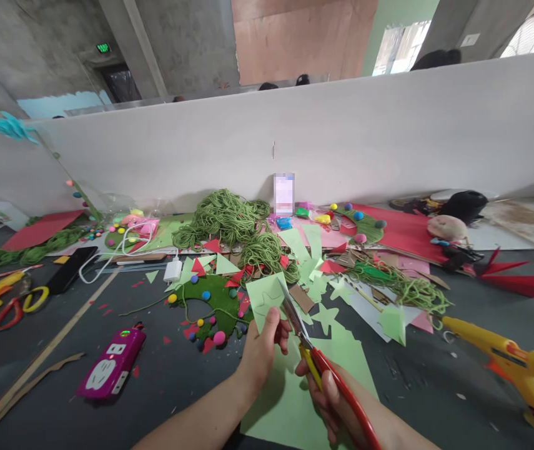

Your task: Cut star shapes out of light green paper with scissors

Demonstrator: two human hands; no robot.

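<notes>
My left hand (261, 351) pinches a small piece of light green paper (267, 300) with a star outline drawn on it. My right hand (336, 403) grips scissors (316, 362) with red and yellow handles; the blades point up and left and meet the right edge of that paper. Below both hands lies a larger light green sheet (295, 406). Just beyond sits a green wreath (215, 300) dotted with coloured pompoms.
Green yarn piles (222, 219), red and green paper scraps and cut stars (325, 315) litter the dark floor. A yellow glue gun (514, 365) lies at right, a magenta power strip (112, 365) at left, more scissors (14, 306) and a black phone (70, 269) far left. A white wall (341, 137) stands behind.
</notes>
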